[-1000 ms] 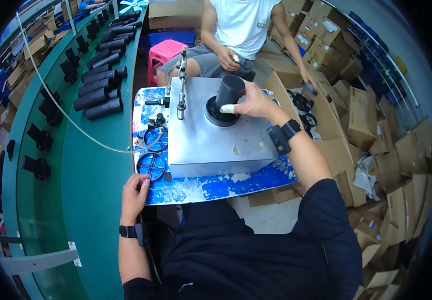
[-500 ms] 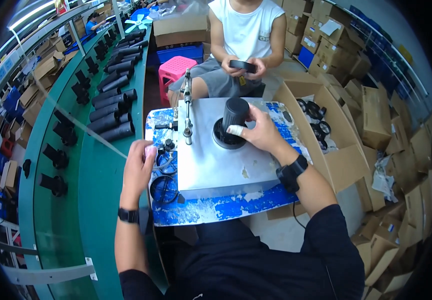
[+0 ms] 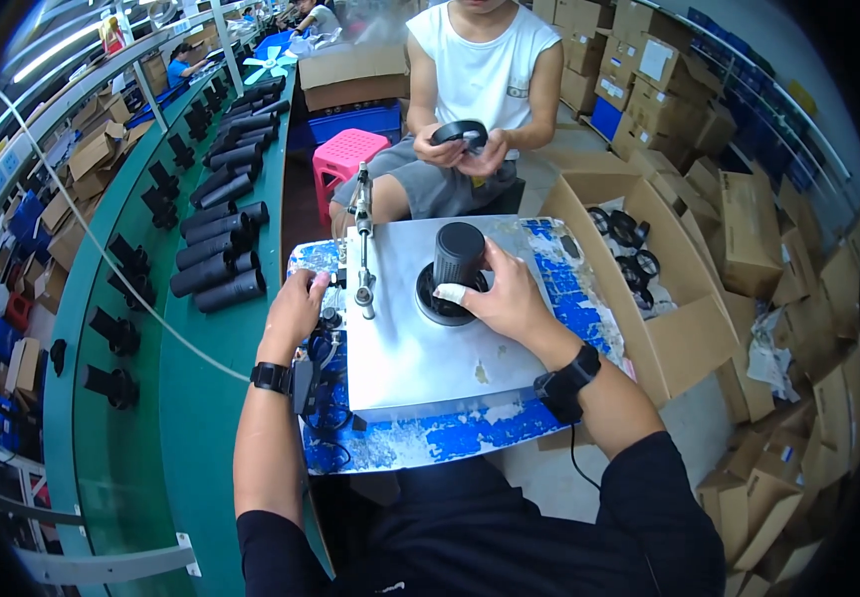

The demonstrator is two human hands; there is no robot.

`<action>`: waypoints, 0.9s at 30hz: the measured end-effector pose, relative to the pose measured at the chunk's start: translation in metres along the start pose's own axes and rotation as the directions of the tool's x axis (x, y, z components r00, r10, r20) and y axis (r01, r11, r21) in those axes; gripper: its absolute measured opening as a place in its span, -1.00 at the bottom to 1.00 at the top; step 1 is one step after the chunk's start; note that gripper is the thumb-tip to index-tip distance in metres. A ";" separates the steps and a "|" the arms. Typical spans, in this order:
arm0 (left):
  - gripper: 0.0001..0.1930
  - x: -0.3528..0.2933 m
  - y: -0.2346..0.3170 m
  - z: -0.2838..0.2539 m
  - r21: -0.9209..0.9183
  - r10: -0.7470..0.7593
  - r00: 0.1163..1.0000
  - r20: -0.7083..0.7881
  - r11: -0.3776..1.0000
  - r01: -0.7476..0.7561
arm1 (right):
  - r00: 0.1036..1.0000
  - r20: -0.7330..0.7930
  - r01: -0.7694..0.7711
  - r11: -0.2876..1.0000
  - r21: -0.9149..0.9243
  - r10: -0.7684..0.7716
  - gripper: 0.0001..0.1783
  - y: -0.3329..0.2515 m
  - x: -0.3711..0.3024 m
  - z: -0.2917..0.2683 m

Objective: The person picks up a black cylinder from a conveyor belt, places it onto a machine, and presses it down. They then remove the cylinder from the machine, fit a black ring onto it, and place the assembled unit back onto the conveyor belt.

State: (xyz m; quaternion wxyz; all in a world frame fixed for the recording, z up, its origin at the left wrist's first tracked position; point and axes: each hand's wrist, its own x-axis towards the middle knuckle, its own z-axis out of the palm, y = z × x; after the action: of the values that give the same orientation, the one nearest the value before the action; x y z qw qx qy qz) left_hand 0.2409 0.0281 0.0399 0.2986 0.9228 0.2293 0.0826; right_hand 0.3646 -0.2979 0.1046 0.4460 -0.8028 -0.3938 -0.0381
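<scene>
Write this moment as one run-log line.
Right hand: grips black tube atop metal box | Left hand: at black fitting beside box, contact unclear | Co-worker: holds black ring

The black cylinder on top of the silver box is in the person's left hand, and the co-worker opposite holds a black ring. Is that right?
Not quite: the head view shows the black cylinder on top of the silver box in the person's right hand. The co-worker opposite holds a black ring.

Left forearm (image 3: 269,438) is pretty much straight out front, with the left hand (image 3: 294,310) kinda curled. Right forearm (image 3: 617,400) slants inward, right hand (image 3: 510,298) bent in a grip, white-wrapped thumb (image 3: 453,294) pointing left.
</scene>
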 end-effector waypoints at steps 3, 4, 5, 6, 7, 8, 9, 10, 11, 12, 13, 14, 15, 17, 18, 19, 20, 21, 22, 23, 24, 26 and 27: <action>-0.58 -0.034 -0.003 -0.007 0.041 0.138 0.922 -0.361 0.990 -0.132 | 1.000 -0.005 0.011 1.000 0.026 -0.011 -0.34 -0.004 0.001 0.004; -0.58 -0.051 0.015 -0.012 0.042 0.147 0.923 -0.357 0.989 -0.141 | 1.000 -0.018 0.004 1.000 0.029 -0.003 -0.34 -0.001 0.000 0.003; -0.63 -0.073 0.033 -0.016 -0.060 0.216 0.879 -0.426 0.962 -0.266 | 1.000 -0.028 -0.001 1.000 0.027 0.002 -0.34 0.003 0.000 0.002; -0.66 -0.100 0.054 -0.023 -0.148 0.271 0.822 -0.500 0.909 -0.390 | 0.999 -0.038 -0.009 0.999 0.039 0.011 -0.35 0.006 0.000 -0.001; -0.68 -0.130 0.067 -0.025 -0.194 0.300 0.827 -0.475 0.881 -0.431 | 0.999 -0.040 -0.015 0.998 0.057 0.017 -0.36 0.008 -0.001 -0.004; -0.67 -0.159 0.075 -0.027 -0.237 0.332 0.827 -0.453 0.850 -0.471 | 0.999 -0.045 -0.014 0.997 0.077 0.018 -0.37 0.009 0.001 -0.007; -0.67 -0.187 0.072 -0.024 -0.220 0.350 0.840 -0.416 0.857 -0.466 | 0.990 -0.137 0.062 0.989 0.135 -0.044 -0.36 -0.002 0.006 -0.009; -0.66 -0.209 0.067 -0.021 -0.205 0.368 0.851 -0.374 0.862 -0.463 | 0.968 -0.234 0.139 0.973 0.184 -0.094 -0.35 -0.015 0.009 -0.017; -0.66 -0.233 0.058 -0.024 -0.197 0.347 0.858 -0.380 0.876 -0.441 | 0.781 -0.538 0.412 0.909 0.064 -0.316 -0.41 -0.012 0.027 -0.034; -0.64 -0.258 0.044 -0.028 -0.223 0.303 0.882 -0.360 0.890 -0.397 | 0.788 -0.577 0.450 0.839 0.304 -0.214 -0.48 -0.068 0.027 -0.072; -0.62 -0.276 0.041 -0.031 -0.255 0.280 0.902 -0.329 0.893 -0.371 | 0.687 -0.693 0.558 0.769 0.312 -0.217 -0.52 -0.121 0.018 -0.098; -0.62 -0.283 0.042 -0.036 -0.260 0.275 0.905 -0.324 0.894 -0.365 | 0.710 -0.653 0.591 0.726 0.351 -0.262 -0.46 -0.143 0.008 -0.109; -0.61 -0.292 0.045 -0.042 -0.208 0.336 0.851 -0.404 0.872 -0.443 | 0.729 -0.611 0.618 0.680 0.395 -0.309 -0.40 -0.155 -0.006 -0.109; -0.59 -0.311 0.049 -0.051 -0.062 0.437 0.704 -0.560 0.825 -0.561 | 0.774 -0.286 0.633 0.679 0.371 -0.565 -0.27 -0.152 -0.021 -0.073; -0.59 -0.316 0.058 -0.046 -0.050 0.416 0.704 -0.575 0.842 -0.538 | 0.669 -0.059 0.734 0.671 -0.104 -0.741 -0.26 -0.160 -0.031 -0.062; -0.59 -0.312 0.076 -0.034 -0.083 0.411 0.567 -0.714 0.755 -0.651 | 0.641 -0.027 0.764 0.641 -0.070 -0.767 -0.45 -0.159 -0.057 -0.022; -0.59 -0.309 0.086 -0.028 -0.082 0.373 0.413 -0.831 0.653 -0.753 | 0.582 -0.083 0.796 0.588 -0.142 -0.809 -0.62 -0.150 -0.084 0.012; -0.59 -0.313 0.083 -0.029 -0.072 0.359 0.412 -0.838 0.675 -0.734 | 0.541 -0.122 0.822 0.554 -0.135 -0.832 -0.65 -0.153 -0.104 0.034; -0.59 -0.316 0.079 -0.028 -0.015 0.456 0.425 -0.782 0.668 -0.744 | 0.500 -0.162 0.844 0.521 -0.127 -0.851 -0.67 -0.154 -0.118 0.049; -0.59 -0.319 0.075 -0.027 0.036 0.545 0.440 -0.714 0.655 -0.755 | 0.495 -0.159 0.853 0.512 -0.096 -0.854 -0.67 -0.151 -0.124 0.058; -0.59 -0.324 0.069 -0.027 0.080 0.628 0.456 -0.631 0.637 -0.766 | 0.483 -0.183 0.859 0.504 -0.091 -0.856 -0.67 -0.151 -0.131 0.068; -0.60 -0.333 0.059 -0.027 0.115 0.628 0.456 -0.630 0.657 -0.745 | 0.463 -0.231 0.866 0.492 -0.086 -0.856 -0.67 -0.153 -0.140 0.084; -0.60 -0.333 0.057 -0.027 0.146 0.645 0.435 -0.628 0.646 -0.749 | 0.461 -0.233 0.871 0.486 -0.066 -0.857 -0.67 -0.153 -0.141 0.088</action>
State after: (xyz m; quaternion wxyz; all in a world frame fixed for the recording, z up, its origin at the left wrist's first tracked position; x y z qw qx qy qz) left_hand -0.0394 -0.1565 0.0908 0.2124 0.8223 -0.0945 0.5193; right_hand 0.1405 -0.2718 0.0983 0.4329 -0.4682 -0.6910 -0.3405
